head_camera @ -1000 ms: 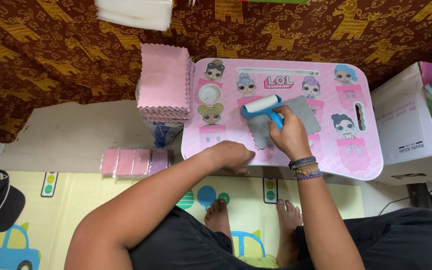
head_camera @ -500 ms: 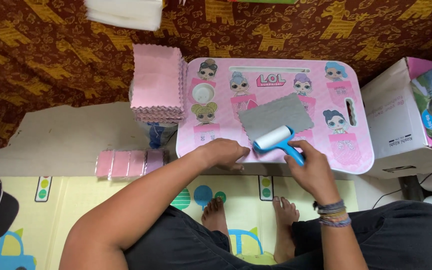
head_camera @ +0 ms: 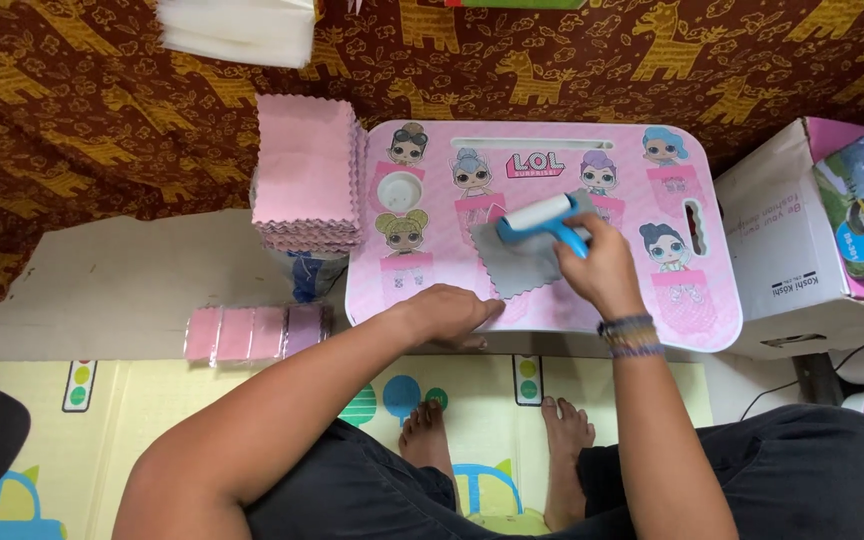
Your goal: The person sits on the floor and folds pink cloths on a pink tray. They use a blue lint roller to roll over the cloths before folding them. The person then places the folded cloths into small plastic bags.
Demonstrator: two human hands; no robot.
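- While the right hand (head_camera: 602,268) is wrapped round the blue plastic handle of a small lint roller with a white drum (head_camera: 544,218), that drum rests on the upper edge of a thin grey square cloth with pinked edges (head_camera: 524,258).
- That grey cloth lies flat near the middle of a low pink lap table with rounded corners and printed cartoon dolls (head_camera: 712,320), tilted a little from the table's sides.
- At the cloth's 8 o'clock corner, the left hand (head_camera: 444,312) lies palm down with its fingers together, pressing on the tabletop at the cloth's edge.
- Judging by its look, the cloth is very light, soft and limp, and would likely slide or wrinkle on the glossy table; pinning a corner flat or pinching a zigzag edge looks the best way to take hold of it.
- At 9 o'clock from the table stands a tall stack of pale pink cloths with the same zigzag edges (head_camera: 307,170), touching the table's left rim.
- At 8 o'clock, on pale cardboard, lies a row of pink cloths in clear glossy sleeves (head_camera: 252,332).
- At 3 o'clock sits a white cardboard box (head_camera: 787,250), matte and stiff.
- At 12 o'clock hangs a brown fabric with yellow animal figures (head_camera: 102,120).
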